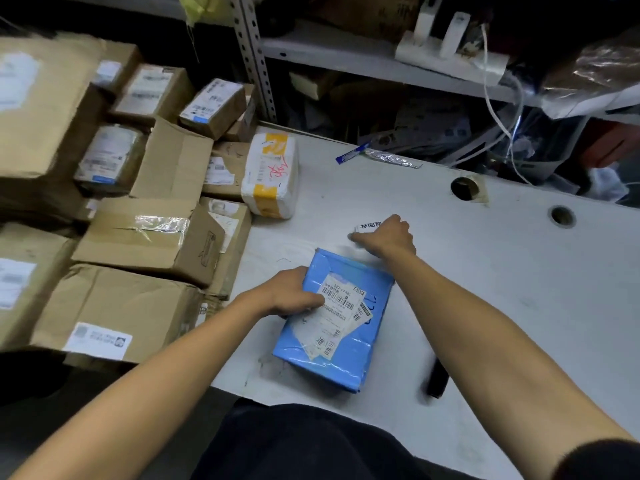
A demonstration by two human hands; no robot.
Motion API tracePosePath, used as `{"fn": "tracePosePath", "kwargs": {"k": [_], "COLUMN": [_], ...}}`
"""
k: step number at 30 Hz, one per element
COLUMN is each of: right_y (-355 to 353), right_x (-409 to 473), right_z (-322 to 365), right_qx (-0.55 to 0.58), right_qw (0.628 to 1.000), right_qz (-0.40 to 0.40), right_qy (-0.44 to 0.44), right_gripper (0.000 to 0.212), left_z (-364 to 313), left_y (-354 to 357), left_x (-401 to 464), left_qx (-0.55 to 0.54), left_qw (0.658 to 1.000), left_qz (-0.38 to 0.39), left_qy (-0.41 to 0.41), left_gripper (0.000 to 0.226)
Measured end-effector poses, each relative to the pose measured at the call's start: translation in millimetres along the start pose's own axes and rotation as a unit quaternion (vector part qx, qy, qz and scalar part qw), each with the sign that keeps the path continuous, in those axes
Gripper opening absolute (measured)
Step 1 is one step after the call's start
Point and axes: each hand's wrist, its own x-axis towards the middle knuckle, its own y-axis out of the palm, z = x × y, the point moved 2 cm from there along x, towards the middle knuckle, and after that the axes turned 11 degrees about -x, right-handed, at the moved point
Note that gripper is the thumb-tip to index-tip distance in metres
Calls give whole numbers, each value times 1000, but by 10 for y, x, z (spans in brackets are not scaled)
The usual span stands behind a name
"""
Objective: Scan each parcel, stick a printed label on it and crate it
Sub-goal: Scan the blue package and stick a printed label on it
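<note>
Blue parcel (332, 327) gripped at left edge by left hand (294, 294), fingers curled. Small printed label (367, 226) pinched by right hand (388, 237) above table (502, 271).

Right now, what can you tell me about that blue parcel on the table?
The blue parcel is a flat, rectangular packet in glossy, wrinkled blue plastic wrap. It lies flat and slightly askew on the white table. White barcode labels overlap on its top. The left hand grips its left edge, thumb on the labels.
</note>
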Motion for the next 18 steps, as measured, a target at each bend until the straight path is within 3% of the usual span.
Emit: {"fn": "tracePosePath", "kwargs": {"k": [3, 8, 13, 15, 18], "right_y": [95, 112, -45, -135, -230], "right_x": [176, 299, -56, -277, -528], "right_z": [62, 32, -106, -153, -223], "right_qx": [-19, 8, 183, 266, 302], "right_qw": [1000, 999, 972, 945, 912], "right_qz": [1, -13, -45, -19, -3], "right_qy": [-9, -37, -138, -190, -277], "right_gripper": [92, 60, 34, 45, 60], "left_z": [34, 55, -54, -218, -550], "left_y": [-29, -77, -95, -85, -36], "left_x": [38, 138, 280, 269, 207], "left_qx": [-14, -23, 13, -10, -190], "left_qw": [1000, 997, 978, 957, 948], "left_qz": [-14, -68, -194, -243, -170], "left_qy": [9, 4, 75, 157, 188], "left_gripper": [40, 77, 56, 45, 34]}}
